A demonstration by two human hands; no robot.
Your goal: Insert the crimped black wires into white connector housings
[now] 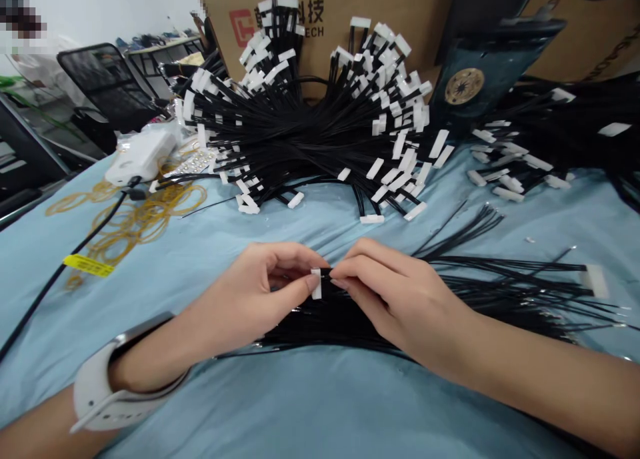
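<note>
My left hand (250, 292) pinches a small white connector (317, 283) between thumb and forefinger. My right hand (395, 292) meets it from the right, fingers pinched on a thin black wire at the connector. Both hands rest over a loose bundle of black wires (500, 292) lying on the light blue cloth (300, 405). A white watch (107, 385) is on my left wrist.
A big heap of black wires with white connectors (320, 119) lies behind the hands, more at right (515, 159). Yellow rubber bands (135, 212), a white box (140, 155) and a black cable with a yellow tag (87, 265) lie left. Cardboard boxes (350, 12) stand behind.
</note>
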